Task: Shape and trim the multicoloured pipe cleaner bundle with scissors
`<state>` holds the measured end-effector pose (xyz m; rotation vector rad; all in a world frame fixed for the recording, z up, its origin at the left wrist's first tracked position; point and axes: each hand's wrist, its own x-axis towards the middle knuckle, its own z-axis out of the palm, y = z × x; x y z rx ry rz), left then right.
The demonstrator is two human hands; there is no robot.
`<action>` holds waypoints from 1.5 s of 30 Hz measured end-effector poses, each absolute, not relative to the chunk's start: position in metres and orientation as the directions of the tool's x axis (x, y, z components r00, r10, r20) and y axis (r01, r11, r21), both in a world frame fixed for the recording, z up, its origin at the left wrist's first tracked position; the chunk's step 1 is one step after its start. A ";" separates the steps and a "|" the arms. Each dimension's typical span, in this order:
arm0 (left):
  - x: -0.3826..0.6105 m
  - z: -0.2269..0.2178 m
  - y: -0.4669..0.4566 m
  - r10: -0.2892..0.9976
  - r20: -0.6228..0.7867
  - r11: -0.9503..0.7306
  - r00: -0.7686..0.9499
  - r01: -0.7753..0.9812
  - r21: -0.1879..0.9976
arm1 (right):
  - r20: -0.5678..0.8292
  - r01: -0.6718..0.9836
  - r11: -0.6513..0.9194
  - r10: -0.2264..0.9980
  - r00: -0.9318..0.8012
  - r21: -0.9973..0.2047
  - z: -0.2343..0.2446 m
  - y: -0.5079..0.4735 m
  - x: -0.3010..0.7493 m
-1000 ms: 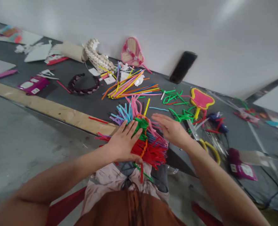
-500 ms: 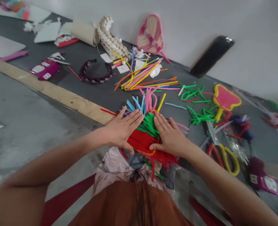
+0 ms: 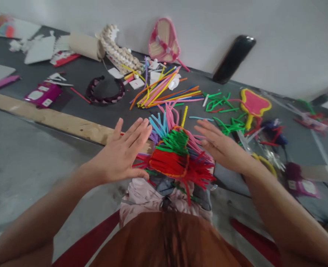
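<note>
A pipe-cleaner craft piece [image 3: 171,159] lies at the table's front edge, close to my lap. Red strands fill its lower part, green ones its middle, and an orange strand outlines it. Blue, pink and purple ends stick out around the top and sides. My left hand [image 3: 125,152] hovers at its left, fingers stretched out and holding nothing. To the right, my right hand [image 3: 222,146] is also raised and open, its fingertips apart from the pink strands. Behind the piece lies a bundle of loose pipe cleaners [image 3: 164,89] in several colours.
Green pipe-cleaner pieces [image 3: 230,126] and a pink and yellow shape [image 3: 255,105] lie at right, near yellow-handled scissors [image 3: 266,165]. A braided headband [image 3: 105,91] and a purple packet [image 3: 44,94] are at left. A black case [image 3: 233,59] leans against the wall.
Both hands have lifted off the craft piece and moved apart, left hand to the left, right hand to the right, uncovering it. The head view has shifted slightly.
</note>
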<state>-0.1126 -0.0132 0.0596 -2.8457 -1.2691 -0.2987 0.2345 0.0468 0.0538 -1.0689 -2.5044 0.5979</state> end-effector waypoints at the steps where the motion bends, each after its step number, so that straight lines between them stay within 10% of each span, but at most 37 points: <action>1: -0.105 0.061 -0.018 0.716 0.199 -0.690 0.669 0.721 0.060 | 0.202 0.607 0.613 0.769 -0.607 -0.506 0.063 0.041 0.241; 22: -0.005 0.006 -0.010 0.660 -0.079 -0.734 0.747 0.663 0.144 | 0.367 0.512 0.662 0.740 -0.564 -0.547 0.001 -0.041 0.233; 31: -0.011 0.004 -0.006 0.639 -0.018 -0.755 0.769 0.631 0.179 | -0.072 0.468 0.037 0.975 -0.213 -0.883 0.014 -0.020 0.228; 39: -0.001 0.001 -0.011 0.680 0.033 -0.733 0.733 0.677 0.062 | -0.014 0.671 0.208 0.951 -0.309 -0.712 0.031 -0.015 0.217; 45: -0.004 -0.003 -0.009 0.656 0.082 -0.754 0.750 0.654 0.060 | -0.320 0.887 0.211 0.878 -0.357 -0.410 0.042 -0.009 0.207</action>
